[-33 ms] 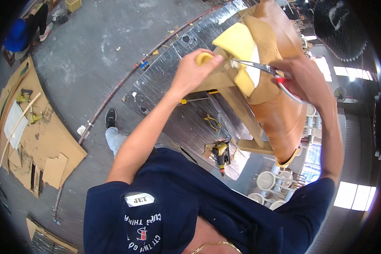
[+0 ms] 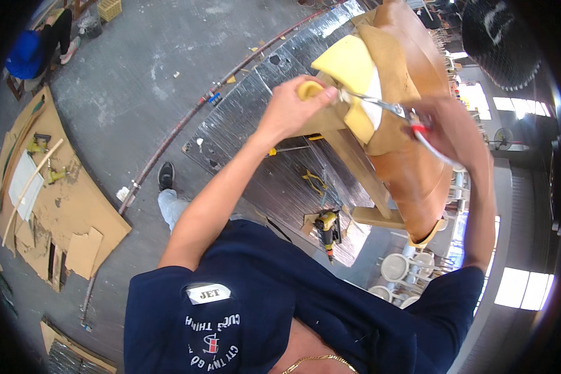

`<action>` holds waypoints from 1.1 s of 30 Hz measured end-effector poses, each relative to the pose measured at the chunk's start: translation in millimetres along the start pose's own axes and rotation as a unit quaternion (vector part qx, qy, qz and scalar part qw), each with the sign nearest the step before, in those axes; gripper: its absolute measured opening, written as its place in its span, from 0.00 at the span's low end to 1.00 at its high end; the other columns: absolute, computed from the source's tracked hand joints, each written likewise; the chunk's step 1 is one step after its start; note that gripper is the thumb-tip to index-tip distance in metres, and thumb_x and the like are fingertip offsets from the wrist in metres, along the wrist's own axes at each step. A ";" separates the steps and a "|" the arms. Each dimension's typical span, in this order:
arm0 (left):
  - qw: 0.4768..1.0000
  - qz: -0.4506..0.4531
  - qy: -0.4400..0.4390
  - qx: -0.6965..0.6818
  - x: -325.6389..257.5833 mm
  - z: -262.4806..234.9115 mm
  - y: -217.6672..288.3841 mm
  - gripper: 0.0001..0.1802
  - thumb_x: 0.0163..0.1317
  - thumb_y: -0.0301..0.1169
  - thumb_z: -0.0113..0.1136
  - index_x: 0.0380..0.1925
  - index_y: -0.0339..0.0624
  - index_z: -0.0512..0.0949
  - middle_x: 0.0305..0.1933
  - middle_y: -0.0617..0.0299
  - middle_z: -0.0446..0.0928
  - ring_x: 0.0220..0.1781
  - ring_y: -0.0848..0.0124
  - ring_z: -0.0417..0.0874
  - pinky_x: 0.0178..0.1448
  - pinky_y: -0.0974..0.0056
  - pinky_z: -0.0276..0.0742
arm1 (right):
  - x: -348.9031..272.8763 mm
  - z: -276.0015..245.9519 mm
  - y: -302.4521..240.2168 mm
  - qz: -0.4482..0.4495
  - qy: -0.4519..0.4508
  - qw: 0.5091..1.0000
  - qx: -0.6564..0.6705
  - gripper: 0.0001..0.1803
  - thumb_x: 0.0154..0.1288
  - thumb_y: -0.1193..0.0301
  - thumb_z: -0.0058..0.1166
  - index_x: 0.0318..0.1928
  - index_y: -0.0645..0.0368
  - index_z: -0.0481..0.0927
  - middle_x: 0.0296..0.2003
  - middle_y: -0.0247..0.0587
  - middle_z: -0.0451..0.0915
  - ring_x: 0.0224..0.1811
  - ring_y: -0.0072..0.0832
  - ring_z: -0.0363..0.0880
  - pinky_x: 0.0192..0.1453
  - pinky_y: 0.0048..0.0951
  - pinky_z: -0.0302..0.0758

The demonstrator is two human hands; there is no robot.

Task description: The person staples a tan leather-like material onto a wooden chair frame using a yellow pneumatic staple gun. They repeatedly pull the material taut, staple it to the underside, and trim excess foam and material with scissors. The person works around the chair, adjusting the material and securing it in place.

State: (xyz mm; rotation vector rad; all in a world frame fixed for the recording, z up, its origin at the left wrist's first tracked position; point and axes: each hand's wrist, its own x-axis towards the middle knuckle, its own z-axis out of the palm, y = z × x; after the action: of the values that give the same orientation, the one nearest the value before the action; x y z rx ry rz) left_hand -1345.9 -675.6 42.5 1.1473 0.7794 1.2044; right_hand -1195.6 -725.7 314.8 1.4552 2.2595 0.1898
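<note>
My left hand [image 2: 288, 111] is closed on a curled piece of yellow foam [image 2: 308, 91], its thumb reaching toward the scissor tips. In my right hand [image 2: 447, 128], slightly blurred, are scissors [image 2: 395, 108] with red and white handles. Their blades point left, to the foam edge beside my left fingertips; whether they are parted is hard to make out. Larger yellow foam padding [image 2: 348, 61] lies over a wooden frame [image 2: 358, 165]. Brown leather [image 2: 411, 177], its tan underside folded back, covers the frame's right side.
On the plastic-wrapped table [image 2: 230, 146] lie pliers [image 2: 315, 181], a screwdriver [image 2: 293, 148] and a yellow-black staple gun [image 2: 326, 227]. Cardboard [image 2: 103, 206] with tools spreads at left. A person in blue [image 2: 25, 53] sits far left. White stools [image 2: 395, 267] stand at lower right.
My left hand has moved a little right with the foam, closer to the padding. The scissors and my right hand have shifted slightly down. The whole view has moved a little too.
</note>
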 end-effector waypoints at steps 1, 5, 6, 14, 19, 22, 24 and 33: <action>1.000 0.007 -0.031 0.004 -0.7 15.1 4.9 0.26 0.61 0.51 0.70 0.42 0.37 0.84 0.35 0.57 0.85 0.39 0.72 0.84 0.46 0.64 0.79 | -30.9 15.8 8.3 0.022 0.029 0.996 0.079 0.16 0.53 0.71 0.64 0.44 0.57 0.87 0.31 0.49 0.84 0.32 0.43 0.83 0.39 0.38 0.77; 0.995 0.052 -0.075 0.034 14.1 25.7 2.0 0.21 0.62 0.41 0.71 0.44 0.33 0.83 0.38 0.60 0.85 0.38 0.76 0.81 0.43 0.64 0.78 | -130.5 129.9 -20.8 0.127 -0.008 0.872 0.473 0.17 0.52 0.66 0.76 0.42 0.58 0.87 0.27 0.36 0.84 0.28 0.23 0.78 0.36 0.29 0.76; 0.993 0.037 -0.108 0.002 9.3 37.5 0.0 0.20 0.62 0.39 0.71 0.44 0.32 0.83 0.37 0.61 0.85 0.37 0.76 0.81 0.42 0.65 0.78 | -166.3 173.8 -35.7 0.173 -0.053 0.829 0.529 0.19 0.53 0.64 0.76 0.44 0.58 0.87 0.27 0.36 0.84 0.29 0.19 0.77 0.36 0.27 0.76; 0.996 -0.026 -0.080 0.030 17.5 2.1 -14.0 0.10 0.66 0.32 0.65 0.34 0.34 0.79 0.28 0.64 0.80 0.29 0.79 0.76 0.32 0.70 0.71 | -120.2 442.8 -191.7 0.414 0.101 0.520 0.741 0.32 0.58 0.56 0.72 0.57 0.64 0.81 0.38 0.40 0.86 0.39 0.20 0.83 0.44 0.25 0.78; 0.986 -0.044 -0.089 0.135 9.5 -19.8 -26.1 0.08 0.69 0.31 0.62 0.34 0.37 0.76 0.25 0.65 0.75 0.26 0.78 0.74 0.29 0.70 0.70 | -68.2 475.0 -225.9 0.539 0.193 0.532 0.625 0.35 0.55 0.59 0.70 0.60 0.64 0.78 0.43 0.51 0.87 0.45 0.37 0.87 0.52 0.34 0.80; 0.985 -0.087 -0.070 0.129 0.5 -75.6 -64.5 0.06 0.71 0.30 0.60 0.39 0.39 0.76 0.25 0.67 0.73 0.24 0.79 0.73 0.26 0.71 0.68 | -48.5 469.4 -221.8 0.560 0.171 0.542 0.603 0.34 0.54 0.61 0.69 0.59 0.63 0.78 0.47 0.53 0.86 0.49 0.40 0.87 0.54 0.36 0.80; 0.981 -0.182 -0.025 0.069 -12.4 -99.0 -76.0 0.11 0.70 0.28 0.59 0.50 0.39 0.74 0.28 0.63 0.76 0.24 0.75 0.75 0.25 0.70 0.70 | -48.2 458.6 -220.3 0.572 0.109 0.617 0.529 0.32 0.55 0.61 0.68 0.59 0.62 0.78 0.49 0.54 0.85 0.51 0.39 0.86 0.55 0.35 0.80; 0.912 -0.389 -0.128 -0.033 -2.7 -169.5 -116.2 0.44 0.60 0.16 0.51 0.76 0.49 0.50 0.66 0.44 0.69 0.52 0.56 0.85 0.51 0.56 0.86 | 86.0 329.3 -218.1 0.264 0.072 0.597 0.754 0.28 0.69 0.60 0.63 0.64 0.62 0.75 0.50 0.44 0.84 0.51 0.27 0.83 0.54 0.30 0.80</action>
State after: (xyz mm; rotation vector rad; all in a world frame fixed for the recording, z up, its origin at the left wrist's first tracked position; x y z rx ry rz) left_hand -1469.0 -631.4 -116.0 0.7852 0.8650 0.3964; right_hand -1263.3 -784.1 -79.4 2.8278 1.7031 -1.9584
